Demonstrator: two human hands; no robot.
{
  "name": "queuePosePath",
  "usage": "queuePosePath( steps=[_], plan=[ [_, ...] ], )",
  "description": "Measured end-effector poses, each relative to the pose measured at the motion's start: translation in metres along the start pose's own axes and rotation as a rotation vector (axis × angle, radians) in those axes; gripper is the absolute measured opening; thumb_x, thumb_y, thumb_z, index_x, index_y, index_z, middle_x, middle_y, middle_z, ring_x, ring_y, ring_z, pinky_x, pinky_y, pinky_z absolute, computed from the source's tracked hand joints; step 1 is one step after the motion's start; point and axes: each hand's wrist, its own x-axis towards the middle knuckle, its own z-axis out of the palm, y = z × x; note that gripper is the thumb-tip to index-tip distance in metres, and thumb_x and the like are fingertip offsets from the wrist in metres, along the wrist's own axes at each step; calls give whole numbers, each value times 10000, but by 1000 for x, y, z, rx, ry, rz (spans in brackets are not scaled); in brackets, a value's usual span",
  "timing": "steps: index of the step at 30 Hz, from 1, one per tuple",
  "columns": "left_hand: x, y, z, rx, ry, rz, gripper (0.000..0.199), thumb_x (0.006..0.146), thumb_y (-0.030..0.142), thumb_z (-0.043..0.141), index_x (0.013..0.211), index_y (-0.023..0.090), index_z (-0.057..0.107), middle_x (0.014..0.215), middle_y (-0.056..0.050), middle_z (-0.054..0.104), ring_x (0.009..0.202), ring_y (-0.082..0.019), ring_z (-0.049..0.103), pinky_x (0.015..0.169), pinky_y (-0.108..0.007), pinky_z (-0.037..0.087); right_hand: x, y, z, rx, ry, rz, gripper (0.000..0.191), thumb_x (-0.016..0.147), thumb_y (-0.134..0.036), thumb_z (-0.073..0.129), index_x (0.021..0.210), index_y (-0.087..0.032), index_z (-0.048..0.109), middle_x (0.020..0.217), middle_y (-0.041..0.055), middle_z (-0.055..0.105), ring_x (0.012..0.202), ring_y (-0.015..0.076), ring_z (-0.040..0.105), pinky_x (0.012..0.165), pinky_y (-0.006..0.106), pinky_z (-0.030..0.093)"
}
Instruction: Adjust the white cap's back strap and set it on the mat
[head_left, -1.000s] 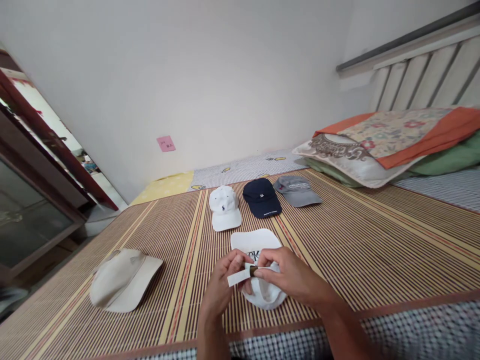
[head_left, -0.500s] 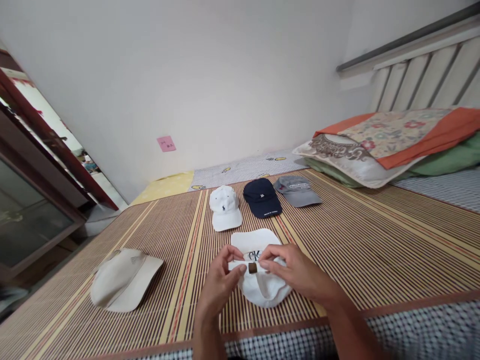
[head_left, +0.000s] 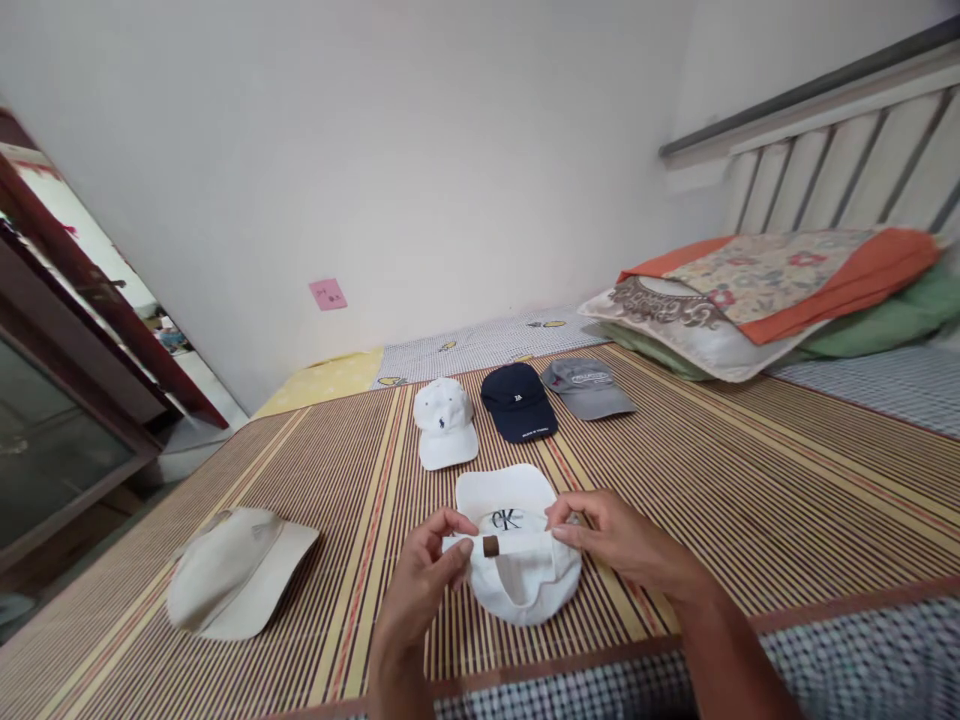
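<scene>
A white cap (head_left: 525,592) with dark CK lettering lies in front of me, its brim pointing toward the wall. Its back strap (head_left: 525,542), with a small brown buckle (head_left: 491,546), is stretched between my hands above the crown. My left hand (head_left: 429,562) pinches the strap's left end, left of the buckle. At the other end, my right hand (head_left: 600,535) grips the strap between thumb and fingers. Beyond them sit a white cap with a small dark logo (head_left: 445,425), a navy cap (head_left: 517,402) and a grey cap (head_left: 589,388). A beige cap (head_left: 238,572) lies to the left.
A striped bamboo mat (head_left: 352,560) covers the bed. Pillows with an orange-edged floral cloth (head_left: 802,275) are stacked at the right, below a radiator (head_left: 847,160). Behind the bed rises a white wall with a pink note (head_left: 328,294). A doorway stands at left.
My right hand has slid right along the strap, away from the buckle, and more strap shows between my hands. My left hand has shifted slightly left. The view has tilted a little.
</scene>
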Motion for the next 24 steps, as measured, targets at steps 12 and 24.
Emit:
queuePosePath(
  steps=[12, 24],
  plan=[
    [5, 3, 21, -53, -40, 12, 355, 801, 435, 830, 841, 192, 574, 706, 68, 540, 518, -51, 431, 481, -190, 360, 2, -60, 44, -152, 32, -27, 170, 927, -316, 668, 1033, -235, 773, 1051, 43, 790, 994, 227, 690, 880, 336, 464],
    [3, 8, 26, -79, -44, 40, 320, 821, 385, 812, 810, 193, 556, 748, 51, 574, 543, -62, 521, 502, -188, 436, 9, -52, 56, -139, 54, 26, 121, 923, -236, 626, 835, -187, 693, 846, 21, 744, 825, 190, 673, 728, 307, 416]
  ],
)
